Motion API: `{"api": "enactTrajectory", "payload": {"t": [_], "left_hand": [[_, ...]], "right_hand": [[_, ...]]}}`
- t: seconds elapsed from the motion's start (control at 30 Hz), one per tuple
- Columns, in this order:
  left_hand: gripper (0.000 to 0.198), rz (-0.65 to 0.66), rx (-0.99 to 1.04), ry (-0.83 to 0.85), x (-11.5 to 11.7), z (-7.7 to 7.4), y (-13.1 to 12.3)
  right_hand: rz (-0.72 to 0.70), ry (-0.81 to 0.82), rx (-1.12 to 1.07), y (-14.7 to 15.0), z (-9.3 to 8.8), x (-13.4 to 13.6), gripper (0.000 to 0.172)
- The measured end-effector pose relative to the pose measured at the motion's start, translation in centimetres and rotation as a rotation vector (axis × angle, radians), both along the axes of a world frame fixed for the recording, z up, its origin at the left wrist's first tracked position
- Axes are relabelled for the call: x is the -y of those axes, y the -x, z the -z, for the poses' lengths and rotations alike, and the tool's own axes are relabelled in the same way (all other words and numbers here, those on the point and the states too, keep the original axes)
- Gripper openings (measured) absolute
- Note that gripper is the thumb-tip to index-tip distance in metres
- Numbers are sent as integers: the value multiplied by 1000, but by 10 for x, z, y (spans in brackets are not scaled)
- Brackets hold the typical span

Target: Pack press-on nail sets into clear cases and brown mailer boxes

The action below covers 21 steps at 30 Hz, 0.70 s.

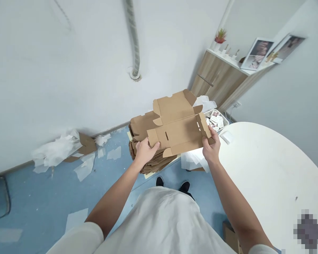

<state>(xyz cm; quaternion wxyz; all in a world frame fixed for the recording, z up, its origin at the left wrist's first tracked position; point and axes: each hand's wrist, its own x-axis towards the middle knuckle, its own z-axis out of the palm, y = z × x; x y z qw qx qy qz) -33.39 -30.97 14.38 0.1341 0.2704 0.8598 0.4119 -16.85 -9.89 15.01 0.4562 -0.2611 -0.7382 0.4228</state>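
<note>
Between my two hands is a brown die-cut cardboard box blank (180, 132), partly folded, its side flaps sticking out. My left hand (145, 151) grips its left end panel, thumb on top and fingers underneath. At the opposite end my right hand (211, 146) is closed on the raised end flap, thumb on the near side. Slots show in the cardboard near both ends. Below and behind the blank stands a stack of flat cardboard box blanks (144, 125), partly covered by the held one and by my left hand.
A round white table (267, 169) is at the right, with a small white packet (227, 137) near its edge. Beyond it are a white basket (225, 121) of small packets and a wooden cabinet (217, 77). Plastic wrapping (55, 148) and paper scraps litter the blue floor (103, 190).
</note>
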Motion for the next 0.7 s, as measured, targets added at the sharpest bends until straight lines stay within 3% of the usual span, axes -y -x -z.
{"api": "enactTrajectory", "payload": {"t": [0.17,0.33,0.5,0.6,0.7], "left_hand": [[22,224,-127,68,-44,-8,-26],[20,412,-231,139,-96,-9,-67],[22,615,-253,189,-153,4,-120],[26,759,-153,177,-187,13,-152],[29,902,15,170,-221,24,-186]], "right_hand": [[107,144,-4,-55,23,-14,49],[158,302,11,-129,31,-27,48],[338,399,37,-215,41,-44,47],[442,512,3,-265,52,-55,48],[580,521,-36,-309,63,-65,45]]}}
